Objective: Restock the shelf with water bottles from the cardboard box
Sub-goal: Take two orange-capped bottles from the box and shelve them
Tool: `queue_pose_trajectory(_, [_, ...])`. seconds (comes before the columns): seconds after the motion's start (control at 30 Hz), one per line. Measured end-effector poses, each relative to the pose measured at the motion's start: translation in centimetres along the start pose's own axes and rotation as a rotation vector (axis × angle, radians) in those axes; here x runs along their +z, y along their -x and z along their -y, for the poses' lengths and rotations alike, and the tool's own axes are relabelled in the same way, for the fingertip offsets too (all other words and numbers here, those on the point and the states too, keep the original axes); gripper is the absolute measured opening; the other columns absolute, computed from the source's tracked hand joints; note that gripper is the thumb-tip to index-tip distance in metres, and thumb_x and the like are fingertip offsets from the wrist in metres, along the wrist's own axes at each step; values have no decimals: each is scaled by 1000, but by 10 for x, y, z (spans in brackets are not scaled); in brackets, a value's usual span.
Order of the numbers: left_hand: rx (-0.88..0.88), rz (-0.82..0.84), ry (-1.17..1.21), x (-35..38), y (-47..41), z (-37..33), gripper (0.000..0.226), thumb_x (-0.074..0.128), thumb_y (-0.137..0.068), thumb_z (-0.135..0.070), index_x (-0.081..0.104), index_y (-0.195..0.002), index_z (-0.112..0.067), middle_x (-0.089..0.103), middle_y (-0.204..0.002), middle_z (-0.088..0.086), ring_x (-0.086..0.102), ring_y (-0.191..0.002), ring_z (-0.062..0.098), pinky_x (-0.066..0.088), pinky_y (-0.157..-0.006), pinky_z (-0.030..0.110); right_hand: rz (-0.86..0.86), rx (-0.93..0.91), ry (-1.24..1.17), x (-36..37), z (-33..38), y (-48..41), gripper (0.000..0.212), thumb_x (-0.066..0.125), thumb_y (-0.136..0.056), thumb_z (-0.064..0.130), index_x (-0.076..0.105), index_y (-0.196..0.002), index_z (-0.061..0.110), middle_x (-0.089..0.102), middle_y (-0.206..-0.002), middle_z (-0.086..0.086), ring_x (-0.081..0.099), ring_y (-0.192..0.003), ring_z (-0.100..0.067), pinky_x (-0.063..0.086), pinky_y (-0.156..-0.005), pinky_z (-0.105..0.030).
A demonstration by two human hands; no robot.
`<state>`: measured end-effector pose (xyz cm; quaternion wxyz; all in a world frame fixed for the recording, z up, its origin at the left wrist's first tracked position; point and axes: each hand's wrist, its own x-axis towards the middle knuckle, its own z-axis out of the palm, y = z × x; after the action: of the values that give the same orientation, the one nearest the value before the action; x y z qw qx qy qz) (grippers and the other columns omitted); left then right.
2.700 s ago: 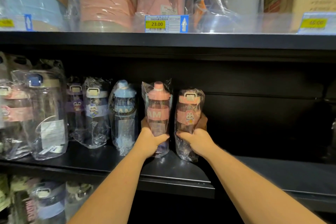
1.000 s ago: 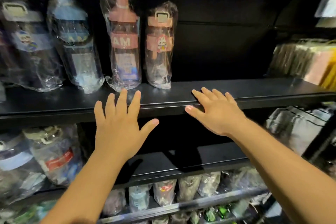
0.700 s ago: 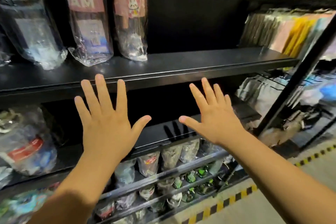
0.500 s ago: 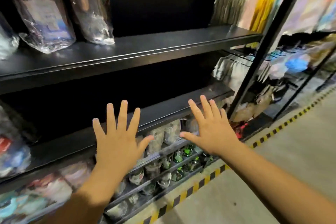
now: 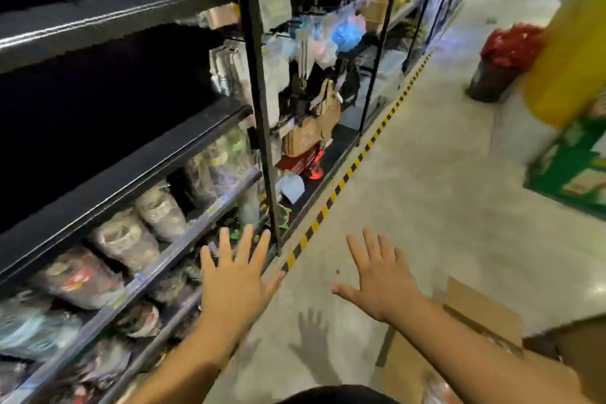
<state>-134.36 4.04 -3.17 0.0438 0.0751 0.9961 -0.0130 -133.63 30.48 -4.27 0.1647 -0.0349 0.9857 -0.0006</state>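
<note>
Hovering splayed fingers [image 5: 370, 248]; cardboard box [image 5: 482, 313] lies right.

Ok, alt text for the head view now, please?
The left hand and right hand are spread open and empty above the aisle floor, the cardboard box at lower right. Black shelves of bagged goods run along the left.

Left hand [image 5: 234, 285] and right hand [image 5: 380, 285] bare; forearms [image 5: 196, 357] bare to the frame edge. Dark fabric [image 5: 334, 396] at bottom edge, possibly a shirt.
</note>
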Motion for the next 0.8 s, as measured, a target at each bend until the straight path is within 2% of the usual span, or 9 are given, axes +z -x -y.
queue_pose_trajectory(0.13, [95, 55, -26, 15, -7, -92, 88, 4, -91, -77, 41, -153, -27, 43, -156, 11, 31, -145, 46, 31, -108, 68, 82, 181, -80, 43, -97, 53, 102, 25, -86, 87, -15, -159, 27, -16, -167, -13, -2, -154, -41, 12, -121, -57])
queue_pose_trajectory(0.3, [337, 101, -95, 37, -12, -214, 83, 16, -91, -75, 38, -154, -25, 46, -152, 14, 33, -142, 45, 39, -107, 63, 122, 412, -199, 90, -201, 125, 113, 13, -70, 86, 18, -160, 19, 21, -164, -22, 33, -143, -44, 37, -110, -58])
queue_pose_trajectory(0.4, [494, 134, -103, 46, -18, -281, 85, 13, -92, -74, 39, -154, -22, 47, -150, 17, 40, -137, 44, 43, -102, 60, 170, 575, -298, 122, -247, 168, 113, 6, -71, 86, 5, -162, 19, 7, -168, -18, 20, -150, -40, 28, -118, -54])
queue_pose_trajectory(0.47, [604, 157, -131, 52, -22, -322, 86, 7, -93, -74, 40, -153, -22, 48, -149, 18, 43, -135, 46, 43, -102, 61, 156, 684, -389, 136, -269, 194, 103, 18, -85, 84, -3, -161, 19, -3, -168, -15, 15, -151, -39, 25, -119, -51])
queue_pose_trajectory(0.53, [730, 152, -171, 57, -29, -359, 82, 14, -95, -72, 46, -150, -21, 52, -146, 20, 46, -132, 49, 45, -98, 63, 192, 780, -483, 143, -288, 217, 97, 29, -94, 77, -8, -161, 18, -6, -168, -16, 12, -152, -38, 20, -119, -49])
queue_pose_trajectory(0.6, [855, 160, -217, 61, -38, -394, 77, 27, -94, -68, 50, -148, -19, 54, -143, 22, 47, -130, 51, 47, -93, 63, 205, 885, -492, 149, -299, 237, 97, 22, -92, 80, -3, -161, 16, 6, -167, -17, 18, -149, -37, 25, -116, -47])
queue_pose_trajectory(0.7, [1009, 182, -273, 68, -53, -442, 75, 29, -93, -67, 52, -147, -20, 54, -143, 22, 47, -131, 50, 48, -91, 62, 176, 1058, -533, 161, -306, 261, 114, -3, -72, 90, 9, -161, 18, 17, -164, -14, 28, -144, -35, 31, -112, -46])
queue_pose_trajectory(0.73, [1063, 184, -288, 72, -58, -458, 75, 27, -94, -67, 51, -147, -20, 54, -144, 21, 47, -132, 49, 48, -92, 62, 150, 1133, -565, 166, -306, 267, 109, 2, -75, 90, 14, -159, 21, 18, -164, -13, 28, -144, -34, 31, -113, -48])
queue_pose_trajectory(0.8, [1189, 191, -315, 79, -66, -491, 76, 26, -93, -67, 51, -147, -19, 53, -144, 21, 47, -131, 49, 48, -92, 64, 140, 1268, -629, 176, -307, 278, 92, 29, -87, 84, 16, -157, 26, 15, -165, -13, 26, -146, -35, 32, -114, -50])
